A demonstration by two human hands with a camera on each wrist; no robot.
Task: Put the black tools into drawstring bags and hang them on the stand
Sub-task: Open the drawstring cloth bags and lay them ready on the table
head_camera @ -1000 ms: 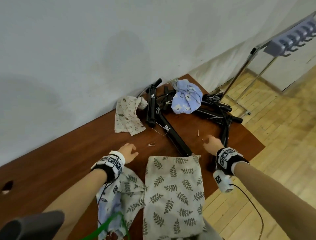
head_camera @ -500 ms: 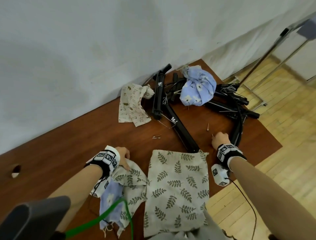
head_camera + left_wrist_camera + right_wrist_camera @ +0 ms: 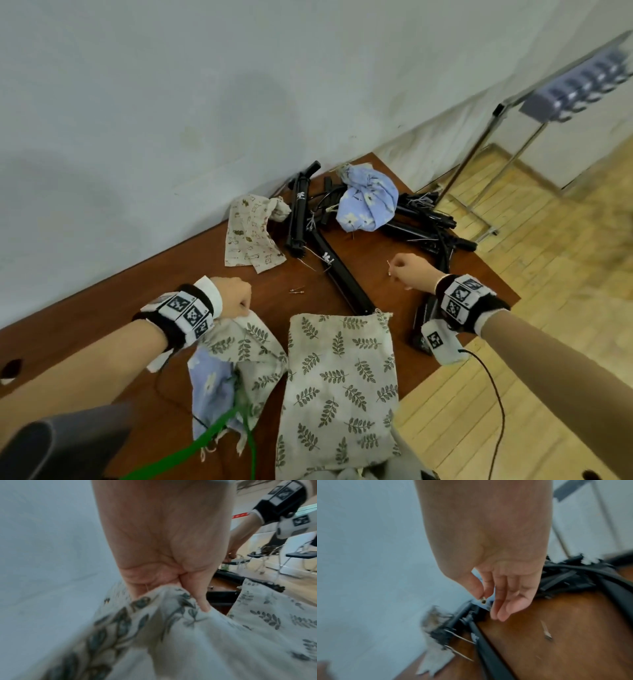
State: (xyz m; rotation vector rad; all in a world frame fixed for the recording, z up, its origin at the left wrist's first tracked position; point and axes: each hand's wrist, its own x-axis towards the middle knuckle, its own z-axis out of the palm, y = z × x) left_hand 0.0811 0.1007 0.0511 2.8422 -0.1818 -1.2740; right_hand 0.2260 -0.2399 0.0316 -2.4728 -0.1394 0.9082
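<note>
My left hand (image 3: 239, 305) grips the upper edge of a crumpled leaf-print drawstring bag (image 3: 253, 342); the left wrist view shows its fingers (image 3: 202, 601) curled into the cloth (image 3: 171, 635). My right hand (image 3: 394, 270) hovers just above the table, thumb and forefinger pinching a small metal pin (image 3: 482, 600). A long black tool (image 3: 342, 281) lies between the hands. More black tools (image 3: 428, 222) are piled at the table's far right corner. A second leaf-print bag (image 3: 339, 377) lies flat near me.
A blue floral bag (image 3: 368, 202) sits on the tool pile, and a beige printed bag (image 3: 250, 240) lies by the wall. Loose pins (image 3: 297, 290) lie on the brown table (image 3: 102, 325). The metal stand (image 3: 479, 144) with hooks (image 3: 582, 85) is on the floor at the right.
My left hand pulled back from the table and took hold of the crumpled leaf-print bag. My right hand closed on a small pin and lifted it off the table.
</note>
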